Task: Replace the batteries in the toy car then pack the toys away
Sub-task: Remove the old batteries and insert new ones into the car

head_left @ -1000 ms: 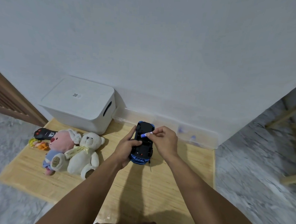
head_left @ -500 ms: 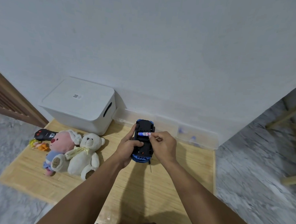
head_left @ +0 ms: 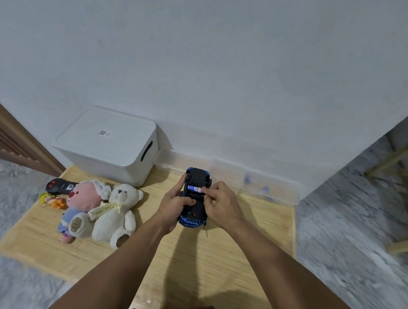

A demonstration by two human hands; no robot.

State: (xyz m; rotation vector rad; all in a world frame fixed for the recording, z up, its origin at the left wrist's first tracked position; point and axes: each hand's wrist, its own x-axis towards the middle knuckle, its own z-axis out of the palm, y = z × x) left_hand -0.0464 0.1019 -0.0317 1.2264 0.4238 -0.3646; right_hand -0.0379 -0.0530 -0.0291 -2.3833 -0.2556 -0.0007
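Note:
A blue toy car (head_left: 193, 215) is held upside down above the wooden mat, black underside up. My left hand (head_left: 174, 206) grips its left side, thumb lying across the underside. A blue-and-white battery (head_left: 194, 189) lies crosswise in the open compartment. My right hand (head_left: 220, 203) has its fingertips on the battery's right end. A thin antenna wire hangs from the car's near end.
A white lidded storage box (head_left: 109, 144) stands at the back left of the mat (head_left: 192, 260). A clear plastic organiser (head_left: 271, 188) with small blue items runs along the wall. A white teddy (head_left: 119, 211), a pink plush (head_left: 83, 202), a black remote (head_left: 59, 186) and a small yellow toy (head_left: 51, 200) lie at left.
The battery has gone from tilted above the car to lying flat in the compartment. My right hand came down with it. The car has shifted slightly.

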